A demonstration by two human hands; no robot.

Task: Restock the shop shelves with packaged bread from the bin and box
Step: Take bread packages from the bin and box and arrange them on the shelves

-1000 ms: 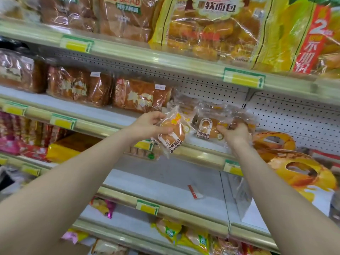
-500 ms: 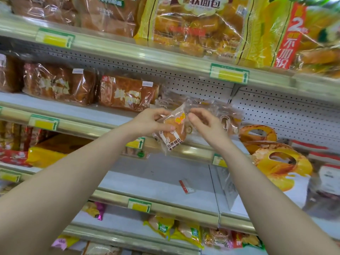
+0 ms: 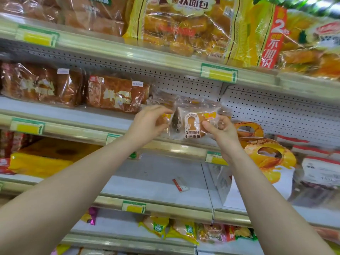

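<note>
half a second ago the right hand was only reaching toward the bread held in the left hand. now the right hand (image 3: 219, 129) pinches a small bread packet (image 3: 194, 124) by its right edge between thumb and fingers. the packet is upright with its label toward the camera, just in front of the lip of the middle shelf (image 3: 103, 115). the left hand (image 3: 149, 122) is at 9 o'clock of it, fingers curled round what looks like a 2nd packet (image 3: 164, 117), mostly hidden by the fingers. i cannot tell whether the 2 wrappers touch.

so the right hand, which 1 second ago was at a packet on the shelf, has come back and taken the next 1 from the left hand's supply. stocked packets (image 3: 195, 103) lie on the shelf at 12 o'clock of the held packet, and brown loaves (image 3: 114, 92) at 10 o'clock. the likely next step is setting this packet among the stocked ones, then the 2nd. the bin and box are out of view.
</note>
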